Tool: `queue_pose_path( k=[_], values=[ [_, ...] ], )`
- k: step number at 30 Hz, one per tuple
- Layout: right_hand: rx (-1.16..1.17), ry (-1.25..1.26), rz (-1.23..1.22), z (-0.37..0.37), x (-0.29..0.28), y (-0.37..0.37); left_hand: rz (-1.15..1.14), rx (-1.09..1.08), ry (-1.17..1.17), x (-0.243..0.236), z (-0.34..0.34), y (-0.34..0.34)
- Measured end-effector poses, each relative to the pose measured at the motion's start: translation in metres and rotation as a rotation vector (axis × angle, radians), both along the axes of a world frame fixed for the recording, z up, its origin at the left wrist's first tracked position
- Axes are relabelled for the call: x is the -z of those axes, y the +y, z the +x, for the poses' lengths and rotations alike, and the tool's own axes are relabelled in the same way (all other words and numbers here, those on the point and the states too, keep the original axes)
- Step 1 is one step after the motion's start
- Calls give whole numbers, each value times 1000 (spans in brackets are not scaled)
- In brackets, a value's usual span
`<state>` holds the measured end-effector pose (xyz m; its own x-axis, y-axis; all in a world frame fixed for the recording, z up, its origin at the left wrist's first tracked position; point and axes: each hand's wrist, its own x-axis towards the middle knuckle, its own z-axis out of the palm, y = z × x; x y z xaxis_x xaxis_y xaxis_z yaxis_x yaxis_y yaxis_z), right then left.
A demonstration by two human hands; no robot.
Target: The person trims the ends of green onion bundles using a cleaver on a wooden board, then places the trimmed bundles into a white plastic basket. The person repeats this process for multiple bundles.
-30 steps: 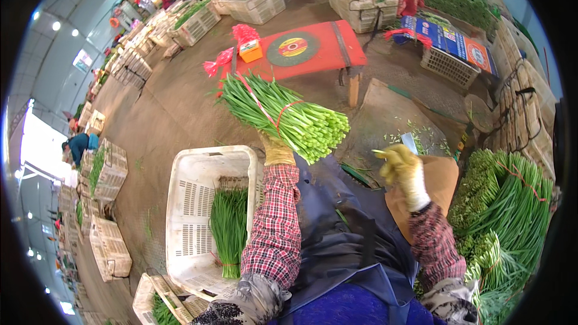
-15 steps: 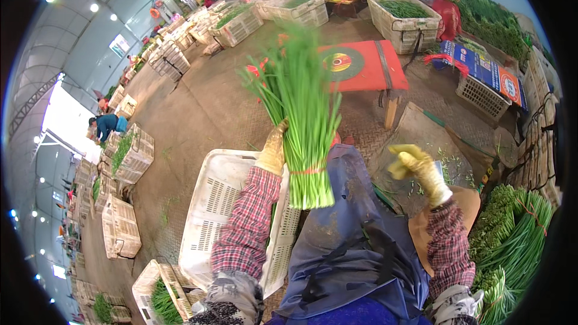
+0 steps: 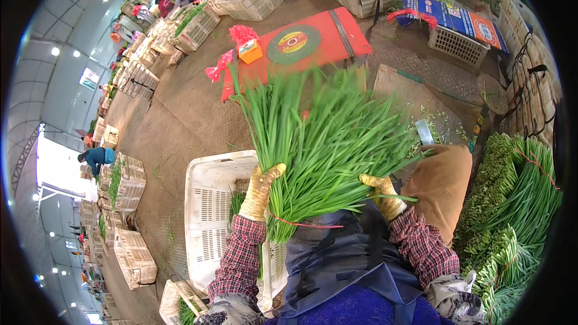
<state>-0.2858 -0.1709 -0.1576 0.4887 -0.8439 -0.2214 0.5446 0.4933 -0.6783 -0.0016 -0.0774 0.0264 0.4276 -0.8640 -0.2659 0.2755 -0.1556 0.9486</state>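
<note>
A large bundle of green chives (image 3: pixel 325 144) is spread like a fan in front of my lap, its leaf tips partly blurred. A thin red tie (image 3: pixel 304 224) crosses its lower stalks, one end sticking out over the dark blue apron (image 3: pixel 343 253). My left hand (image 3: pixel 263 191), in a dirty yellowish glove, grips the left side of the bundle. On the opposite side my right hand (image 3: pixel 383 195), gloved alike, holds the leaves with its thumb on top; its other fingers are partly hidden by them.
A white plastic crate (image 3: pixel 220 168) stands by my left arm, some greens inside. To my right lie piled chive bundles (image 3: pixel 518 204). Ahead is a red board (image 3: pixel 331 36) with an orange box (image 3: pixel 250 52) and red ties (image 3: pixel 242 34). A blade-like metal piece (image 3: pixel 424 132) stands near my right knee.
My right hand has come in from the right and taken hold of the bundle. The chives have gone from a narrow upright bunch to a wide fan. The view has shifted.
</note>
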Motion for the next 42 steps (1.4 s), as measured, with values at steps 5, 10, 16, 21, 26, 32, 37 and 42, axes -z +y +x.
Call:
queue_pose_path(
  k=[5, 10, 16, 21, 26, 32, 37, 42],
  values=[
    [-112, -186, 432, -3, -1, 16, 24, -22, 96, -5, 12, 8],
    [-69, -297, 150, -4, 13, 23, 28, -28, 115, -2, 13, 8],
    [-278, -331, 362, 27, -40, -4, 32, 177, -197, -5, -3, 19],
    [-236, -437, 377, 10, -91, -21, -13, 1090, -572, -111, -40, 28],
    [-179, 25, 93, -23, -128, -20, 58, 979, -38, -97, 34, 41],
    [-191, 266, -9, -6, -133, -20, 255, 790, -153, -28, -36, 47],
    [-100, 232, 36, -11, -122, -32, 358, 400, 323, -42, -42, 50],
    [111, -79, 134, -16, -57, -113, 280, 294, 170, -33, -9, 59]
  ],
)
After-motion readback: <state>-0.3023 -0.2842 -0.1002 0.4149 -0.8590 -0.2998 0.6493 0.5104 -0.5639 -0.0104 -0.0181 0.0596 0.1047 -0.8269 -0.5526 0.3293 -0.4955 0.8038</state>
